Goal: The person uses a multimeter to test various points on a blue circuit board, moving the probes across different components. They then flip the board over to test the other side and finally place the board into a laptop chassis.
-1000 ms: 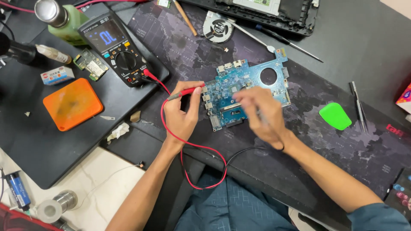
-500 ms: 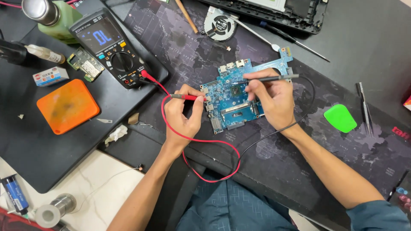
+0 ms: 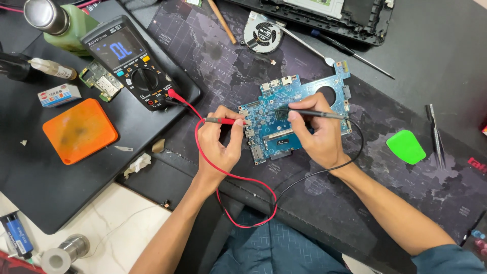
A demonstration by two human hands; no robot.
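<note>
Head view — our left hand (image 3: 219, 143) pinches the red probe (image 3: 223, 121), our right hand (image 3: 317, 134) grips the black probe (image 3: 317, 113) — both tips on the blue circuit board (image 3: 269, 137).

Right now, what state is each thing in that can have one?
Multimeter: on, display lit.
Red probe: held in left hand, tip on blue circuit board.
Black probe: held in right hand, tip on the board.
Cooling fan: out, lying loose on the mat.
Laptop chassis: opened up.

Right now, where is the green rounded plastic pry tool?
In the head view, the green rounded plastic pry tool lies on the dark desk mat, right of the right hand, beside metal tweezers.
</note>
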